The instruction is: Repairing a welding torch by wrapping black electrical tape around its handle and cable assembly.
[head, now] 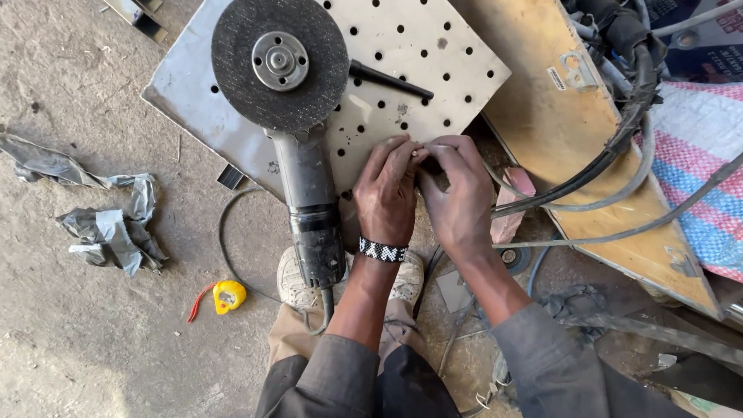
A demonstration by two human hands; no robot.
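Beyond the fingers and to their right, a large tan board (542, 108) lies slanted, with a small pale rectangular label near its upper edge and metal brackets at two spots. Dark cables (619, 147) loop across it and run back toward the fingers. Further right sits a woven sack (700, 147) striped in pink, blue and white, and above it a dark blue printed package shows only a corner.

Directly under and ahead of the fingers lies a perforated metal plate (418, 54), pale grey with rows of round holes, resting on the concrete floor (93, 333). A thin black rod (391, 80) lies on it just beyond the fingertips.

Just left of the fingers an angle grinder (298, 155) rests on the plate, its dark round disc turned up and its black body running back toward the person.

The left hand (387, 197), a black-and-white beaded band at the wrist, and the right hand (457, 193) meet at the plate's near edge. Both sets of fingers pinch together around something small (419, 155) between them, too hidden to identify.

Well left of the fingers lie crumpled grey scraps (108, 228), and nearer the person a yellow tape measure (229, 295).
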